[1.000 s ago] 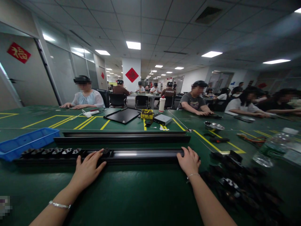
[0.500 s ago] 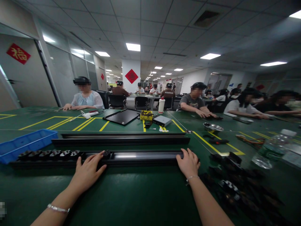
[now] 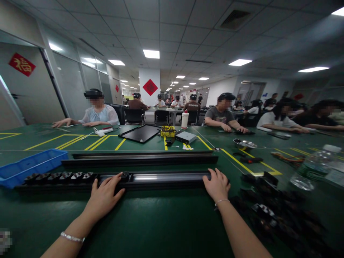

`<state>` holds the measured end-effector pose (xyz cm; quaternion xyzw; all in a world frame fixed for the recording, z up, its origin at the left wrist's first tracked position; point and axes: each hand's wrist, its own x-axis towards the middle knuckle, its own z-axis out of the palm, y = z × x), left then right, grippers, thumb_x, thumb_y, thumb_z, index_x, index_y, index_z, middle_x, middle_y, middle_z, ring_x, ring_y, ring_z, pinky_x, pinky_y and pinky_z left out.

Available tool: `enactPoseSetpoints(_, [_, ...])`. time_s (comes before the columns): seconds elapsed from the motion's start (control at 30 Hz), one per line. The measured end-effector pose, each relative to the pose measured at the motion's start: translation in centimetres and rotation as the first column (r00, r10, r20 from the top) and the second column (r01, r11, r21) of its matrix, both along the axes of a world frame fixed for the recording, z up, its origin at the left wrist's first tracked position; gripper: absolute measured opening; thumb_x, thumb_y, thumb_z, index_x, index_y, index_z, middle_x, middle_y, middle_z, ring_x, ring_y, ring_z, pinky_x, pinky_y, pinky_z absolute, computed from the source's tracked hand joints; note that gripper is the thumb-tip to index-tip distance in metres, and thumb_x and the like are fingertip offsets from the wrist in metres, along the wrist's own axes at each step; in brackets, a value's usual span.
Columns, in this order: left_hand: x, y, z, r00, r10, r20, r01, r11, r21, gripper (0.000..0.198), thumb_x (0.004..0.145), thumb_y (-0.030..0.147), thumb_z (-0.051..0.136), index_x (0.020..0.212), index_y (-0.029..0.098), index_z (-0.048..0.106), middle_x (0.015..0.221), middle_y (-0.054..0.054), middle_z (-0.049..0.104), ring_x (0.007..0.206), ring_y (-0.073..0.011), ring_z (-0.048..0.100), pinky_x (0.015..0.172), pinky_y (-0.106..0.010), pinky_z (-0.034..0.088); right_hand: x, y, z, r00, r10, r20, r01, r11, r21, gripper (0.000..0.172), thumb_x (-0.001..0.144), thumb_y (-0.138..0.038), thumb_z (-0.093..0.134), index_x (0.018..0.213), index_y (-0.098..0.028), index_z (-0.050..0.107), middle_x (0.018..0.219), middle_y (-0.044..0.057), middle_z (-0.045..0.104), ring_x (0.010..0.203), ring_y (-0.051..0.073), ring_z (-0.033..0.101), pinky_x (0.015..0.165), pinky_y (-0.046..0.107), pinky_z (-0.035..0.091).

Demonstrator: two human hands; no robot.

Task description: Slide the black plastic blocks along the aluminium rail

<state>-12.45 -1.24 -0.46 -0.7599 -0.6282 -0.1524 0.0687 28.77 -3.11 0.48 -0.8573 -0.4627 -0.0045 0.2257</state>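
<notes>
A long black rail [image 3: 166, 177] with a shiny channel lies across the green table. Several black socket-like modules [image 3: 66, 177] sit in a row in its left part. My left hand [image 3: 106, 195] straddles the rail, thumb at the near side and fingers over the top. Its forefinger reaches a single black module [image 3: 125, 176] in the channel, right of the row; the other fingertips are partly hidden. Around the rail's right end my right hand [image 3: 217, 184] is closed, thumb on top and fingers at the far side.
A second black rail [image 3: 139, 159] lies behind, parallel. At left stands a blue bin [image 3: 34, 163]. Loose black parts [image 3: 282, 215] are heaped at right, near a water bottle [image 3: 315, 168] and a metal bowl [image 3: 245, 144]. Co-workers sit across the table.
Both hands keep their places on the rail; the view has shifted slightly. Across the table at left, a co-worker's hand has moved outward to the left.
</notes>
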Motion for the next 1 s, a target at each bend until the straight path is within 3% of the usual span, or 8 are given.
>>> enactPoseSetpoints(0.33, [0.10, 0.04, 0.17, 1.000, 0.001, -0.003, -0.001, 1.000, -0.023, 0.048, 0.081, 0.043, 0.041, 0.123, 0.023, 0.051, 0.135, -0.009, 0.050, 0.123, -0.0292, 0.044, 0.105, -0.064, 0.007, 0.13, 0.08, 0.00, 1.000, 0.010, 0.002, -0.010, 1.000, -0.019, 0.054, 0.081, -0.041, 0.030, 0.129, -0.025, 0.047, 0.143, 0.007, 0.034, 0.132, 0.029, 0.022, 0.103, 0.060, 0.019])
enactPoseSetpoints(1.0, [-0.08, 0.23, -0.43, 1.000, -0.016, 0.017, 0.017, 0.999, -0.032, 0.047, 0.081, 0.042, 0.042, 0.123, 0.023, 0.051, 0.140, -0.010, 0.044, 0.129, -0.0306, 0.037, 0.104, -0.067, 0.003, 0.31, 0.30, -0.43, 1.000, 0.010, 0.002, -0.010, 1.000, 0.019, 0.052, 0.080, -0.039, 0.031, 0.127, -0.026, 0.049, 0.143, 0.007, 0.034, 0.131, 0.029, 0.022, 0.102, 0.061, 0.018])
